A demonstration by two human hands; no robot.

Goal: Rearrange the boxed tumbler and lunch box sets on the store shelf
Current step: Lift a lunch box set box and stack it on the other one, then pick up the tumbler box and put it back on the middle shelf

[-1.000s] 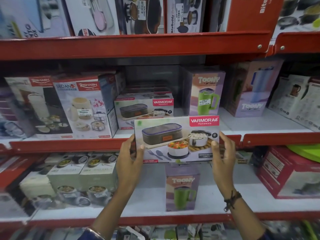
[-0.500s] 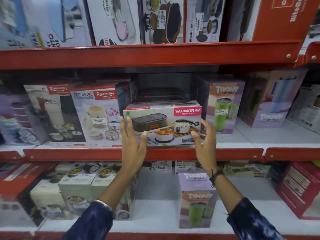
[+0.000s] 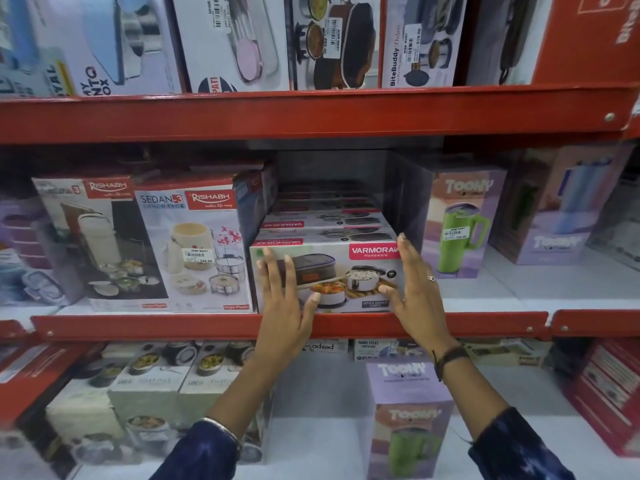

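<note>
A white Varmora lunch box box (image 3: 346, 265) stands on the middle shelf, at its front edge, in front of more Varmora boxes (image 3: 325, 223) stacked behind it. My left hand (image 3: 284, 299) lies flat against the left part of its front face, fingers spread. My right hand (image 3: 412, 292) rests with open fingers against its right end and front. Neither hand grips the box. A purple Toony tumbler box (image 3: 460, 223) stands just right of it. Another Toony tumbler box (image 3: 405, 420) stands on the lower shelf under my right forearm.
Rishabh Sedan lunch pack boxes (image 3: 194, 251) stand left of the Varmora box. The red shelf lip (image 3: 485, 323) runs below it. Pale purple tumbler boxes (image 3: 554, 216) fill the right. The top shelf holds several cookware boxes (image 3: 332, 39); green-white lunch boxes (image 3: 145, 403) sit lower left.
The Varmora box went from being held in front of the lower shelf up onto the middle shelf. My hands have let go of its ends and now lie open against its front.
</note>
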